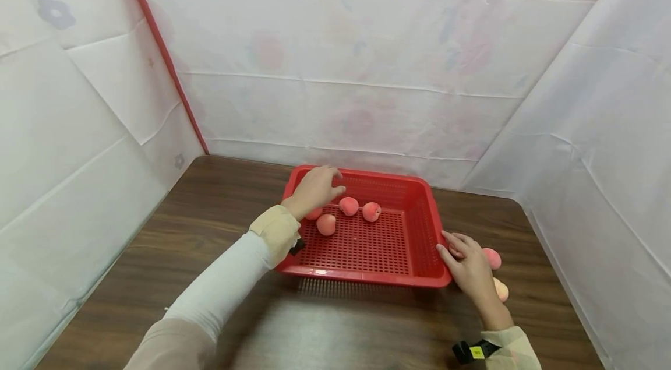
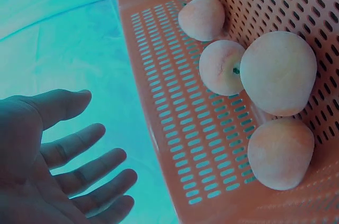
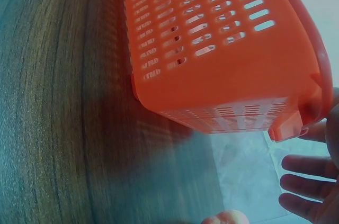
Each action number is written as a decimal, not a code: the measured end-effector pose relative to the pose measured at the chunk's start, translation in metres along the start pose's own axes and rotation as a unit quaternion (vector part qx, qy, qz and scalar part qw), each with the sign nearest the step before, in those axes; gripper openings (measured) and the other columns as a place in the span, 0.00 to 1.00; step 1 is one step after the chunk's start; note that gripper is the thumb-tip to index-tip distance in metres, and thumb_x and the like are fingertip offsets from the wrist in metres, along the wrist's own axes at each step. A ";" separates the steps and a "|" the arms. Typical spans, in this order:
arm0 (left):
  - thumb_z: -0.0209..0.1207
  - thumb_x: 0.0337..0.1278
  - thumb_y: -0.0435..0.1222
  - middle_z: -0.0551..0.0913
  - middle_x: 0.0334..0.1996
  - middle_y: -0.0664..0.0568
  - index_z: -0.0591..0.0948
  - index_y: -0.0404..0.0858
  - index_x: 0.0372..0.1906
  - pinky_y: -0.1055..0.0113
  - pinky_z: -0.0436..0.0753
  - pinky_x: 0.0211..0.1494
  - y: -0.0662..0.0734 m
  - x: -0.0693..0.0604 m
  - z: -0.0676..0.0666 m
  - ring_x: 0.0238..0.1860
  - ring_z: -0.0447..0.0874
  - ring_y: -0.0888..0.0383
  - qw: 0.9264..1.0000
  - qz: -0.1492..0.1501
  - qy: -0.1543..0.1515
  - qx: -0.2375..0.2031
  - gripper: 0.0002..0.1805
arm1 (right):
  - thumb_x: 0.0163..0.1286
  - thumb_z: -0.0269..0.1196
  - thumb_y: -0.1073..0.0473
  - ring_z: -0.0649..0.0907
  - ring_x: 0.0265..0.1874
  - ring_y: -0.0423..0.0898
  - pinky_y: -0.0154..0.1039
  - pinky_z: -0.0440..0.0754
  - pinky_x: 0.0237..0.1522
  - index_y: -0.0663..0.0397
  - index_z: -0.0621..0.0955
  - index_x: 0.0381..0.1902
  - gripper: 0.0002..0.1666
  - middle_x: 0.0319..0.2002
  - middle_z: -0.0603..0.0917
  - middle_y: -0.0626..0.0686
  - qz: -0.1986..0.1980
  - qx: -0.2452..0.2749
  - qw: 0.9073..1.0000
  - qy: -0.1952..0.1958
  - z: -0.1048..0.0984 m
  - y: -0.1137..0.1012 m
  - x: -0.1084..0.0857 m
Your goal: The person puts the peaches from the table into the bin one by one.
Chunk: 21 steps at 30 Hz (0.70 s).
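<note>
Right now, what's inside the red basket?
Four peach-like fruits lie in the red basket. From the head view, the left hand and sleeve cover part of its left side and some of one fruit; whatever else is beneath them is hidden there.

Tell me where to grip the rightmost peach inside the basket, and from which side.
Best, I'd judge, from above, pinching opposite sides of its widest part. The peach is rounded and sits inside the red basket, whose raised walls would hinder a level approach; bare mesh floor to its right should leave room.
</note>
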<state>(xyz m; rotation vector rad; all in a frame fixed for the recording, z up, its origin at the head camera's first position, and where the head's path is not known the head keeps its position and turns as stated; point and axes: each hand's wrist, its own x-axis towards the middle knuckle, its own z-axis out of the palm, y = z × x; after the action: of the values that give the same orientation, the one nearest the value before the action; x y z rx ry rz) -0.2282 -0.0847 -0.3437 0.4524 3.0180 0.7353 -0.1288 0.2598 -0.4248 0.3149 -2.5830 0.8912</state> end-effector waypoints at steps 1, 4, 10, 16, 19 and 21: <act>0.62 0.60 0.42 0.80 0.47 0.44 0.80 0.34 0.52 0.55 0.75 0.53 -0.002 -0.002 -0.001 0.49 0.78 0.49 1.000 -0.002 0.001 0.002 0.19 | 0.58 0.69 0.62 0.78 0.45 0.61 0.57 0.74 0.43 0.62 0.83 0.51 0.22 0.45 0.81 0.64 0.000 0.002 1.000 -0.001 0.000 0.000 0.000; 0.62 0.60 0.42 0.81 0.47 0.44 0.81 0.35 0.52 0.55 0.75 0.53 -0.010 -0.009 -0.007 0.49 0.78 0.48 1.000 -0.013 0.009 0.009 0.19 | 0.60 0.69 0.61 0.78 0.44 0.60 0.57 0.74 0.42 0.61 0.82 0.52 0.22 0.45 0.81 0.63 0.004 0.001 1.000 -0.008 0.000 -0.001 -0.001; 0.62 0.59 0.42 0.81 0.49 0.44 0.81 0.36 0.51 0.51 0.73 0.55 -0.023 -0.022 -0.020 0.52 0.76 0.45 0.999 -0.027 0.031 0.014 0.19 | 0.60 0.68 0.60 0.78 0.45 0.59 0.56 0.74 0.43 0.60 0.83 0.52 0.22 0.45 0.81 0.62 0.009 0.006 1.000 -0.010 -0.001 -0.003 -0.002; 0.62 0.58 0.42 0.80 0.49 0.42 0.81 0.35 0.51 0.48 0.72 0.55 -0.032 -0.034 -0.034 0.53 0.75 0.43 0.998 -0.031 0.048 0.016 0.19 | 0.60 0.68 0.60 0.78 0.44 0.58 0.55 0.74 0.42 0.59 0.83 0.52 0.21 0.44 0.82 0.61 0.008 0.010 1.000 -0.009 0.001 -0.005 -0.003; 0.62 0.58 0.42 0.79 0.50 0.41 0.80 0.35 0.52 0.47 0.72 0.55 -0.038 -0.039 -0.039 0.53 0.75 0.42 0.998 -0.043 0.052 0.016 0.20 | 0.61 0.68 0.59 0.78 0.43 0.58 0.55 0.75 0.41 0.59 0.82 0.52 0.22 0.44 0.82 0.61 0.009 0.008 1.000 -0.013 0.002 -0.006 -0.002; 0.62 0.59 0.42 0.79 0.50 0.40 0.80 0.35 0.52 0.47 0.72 0.54 -0.043 -0.044 -0.042 0.52 0.75 0.42 0.997 -0.050 0.055 0.012 0.20 | 0.61 0.68 0.59 0.78 0.43 0.58 0.55 0.75 0.41 0.59 0.82 0.53 0.22 0.44 0.82 0.61 0.009 0.004 1.000 -0.015 0.002 -0.006 -0.001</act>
<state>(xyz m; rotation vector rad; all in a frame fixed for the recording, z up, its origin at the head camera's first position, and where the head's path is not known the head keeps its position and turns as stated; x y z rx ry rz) -0.2013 -0.1524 -0.3286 0.2671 3.1265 0.7406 -0.1264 0.2540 -0.4235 0.3115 -2.6143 0.9101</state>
